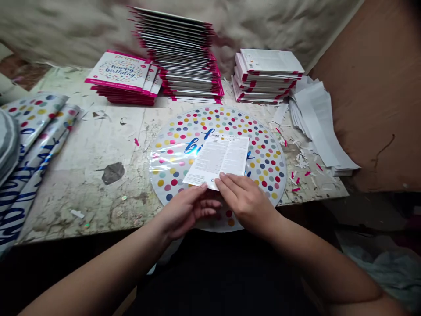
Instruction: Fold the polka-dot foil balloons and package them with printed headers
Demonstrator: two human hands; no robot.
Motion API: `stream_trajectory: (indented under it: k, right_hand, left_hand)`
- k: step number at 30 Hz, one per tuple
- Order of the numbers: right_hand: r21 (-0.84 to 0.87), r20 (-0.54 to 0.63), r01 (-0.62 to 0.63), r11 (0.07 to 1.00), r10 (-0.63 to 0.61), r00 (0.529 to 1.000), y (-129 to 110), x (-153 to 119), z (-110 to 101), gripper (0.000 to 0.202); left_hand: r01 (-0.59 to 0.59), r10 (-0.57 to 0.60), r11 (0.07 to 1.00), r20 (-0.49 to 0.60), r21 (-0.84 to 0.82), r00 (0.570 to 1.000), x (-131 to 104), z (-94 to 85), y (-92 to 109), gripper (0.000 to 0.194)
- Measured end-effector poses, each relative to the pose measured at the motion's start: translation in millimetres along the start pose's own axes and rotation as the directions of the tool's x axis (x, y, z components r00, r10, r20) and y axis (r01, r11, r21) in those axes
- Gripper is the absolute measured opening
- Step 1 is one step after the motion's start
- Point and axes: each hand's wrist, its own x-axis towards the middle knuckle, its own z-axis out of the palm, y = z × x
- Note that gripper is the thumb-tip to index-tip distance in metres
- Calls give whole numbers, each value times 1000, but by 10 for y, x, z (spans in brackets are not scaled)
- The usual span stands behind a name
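A round foil balloon [269, 164] with coloured dots and blue lettering lies flat at the table's front edge, partly overhanging it. On top of it is a white printed leaflet [222, 158], tilted a little. My left hand [194, 208] touches the leaflet's lower left edge with the thumb, its other fingers curled below. My right hand [246, 197] has its fingers together on the leaflet's lower right edge; its thumb is hidden.
Pink-edged birthday packets [120, 72] and a tall packet stack [184, 57] stand at the back. Right of them are a shorter stack [269, 61] and white paper strips [320, 118]. Folded dotted foils [33, 153] lie left. Paper scraps [301, 160] litter the right.
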Motion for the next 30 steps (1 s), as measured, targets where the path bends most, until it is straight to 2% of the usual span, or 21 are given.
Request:
stream_trajectory:
  k: [2,4,7,9,11,13,15,17,19,20,22,23,24,25,26,27,29,30]
  right_hand:
    - [39,-75,-3,999,6,997,-39,-42,48,31]
    - [71,-116,-35,997,43,992,-80,-92,113,32]
    - [160,-154,-59,985,84,985,-115,-142,157,33]
    - [300,-143,-83,950,131,981,-104,-143,134,31]
    - [484,-75,-176,857,241,967,-68,-113,106,31]
    - [602,-6,-263,754,334,943,-29,-53,118,40]
    - [636,-27,-234,736,324,946,-5,29,178,36]
    - [658,-111,-138,740,277,955,9,102,234,27]
    - [722,-142,-130,679,330,933,48,113,215,20]
    - [754,-107,-162,636,362,926,93,78,168,17]
    - [753,78,-273,599,330,941,247,-76,19,13]
    - [693,227,-333,640,244,943,353,-182,-67,13]
    - [584,373,-391,712,193,908,466,-289,-151,19]
    - [434,410,-436,788,259,875,577,-381,-231,26]
    - [308,329,-457,834,358,874,672,-444,-305,25]
    - [226,194,-477,849,441,876,745,-470,-372,23]
    - [235,-86,-448,862,478,874,807,-406,-473,47]
    - [312,-147,-386,868,446,883,804,-327,-499,57]
  left_hand:
    - [-73,61,990,-101,-118,993,83,-8,-16,10]
    - [-105,79,981,-159,-162,984,130,-35,-23,5]
    - [-94,49,954,-161,-286,986,150,-58,-38,5]
    - [-99,56,935,-135,-339,989,148,-60,-52,8]
    - [-166,135,947,-130,-275,982,140,-57,-68,13]
    - [-240,221,960,-133,-143,966,130,-50,-83,18]
    - [-256,247,966,-138,-47,959,119,-37,-99,20]
    - [-258,257,966,-153,14,954,112,-30,-112,22]
    - [-288,298,954,-187,79,936,106,-48,-114,26]
    - [-309,328,943,-203,120,922,101,-70,-106,28]
    - [-375,424,896,-211,239,881,75,-134,-66,29]
    - [-412,488,852,-202,324,849,52,-165,-34,30]
    - [-441,553,788,-180,429,814,21,-185,6,32]
    - [-459,619,701,-146,546,772,-17,-189,53,34]
    - [-463,680,588,-95,663,728,-58,-173,108,37]
    - [-463,730,449,-16,764,683,-101,-138,170,39]
    - [-491,763,112,242,864,600,-180,-27,323,44]
    - [-522,749,-48,377,851,546,-208,32,413,46]
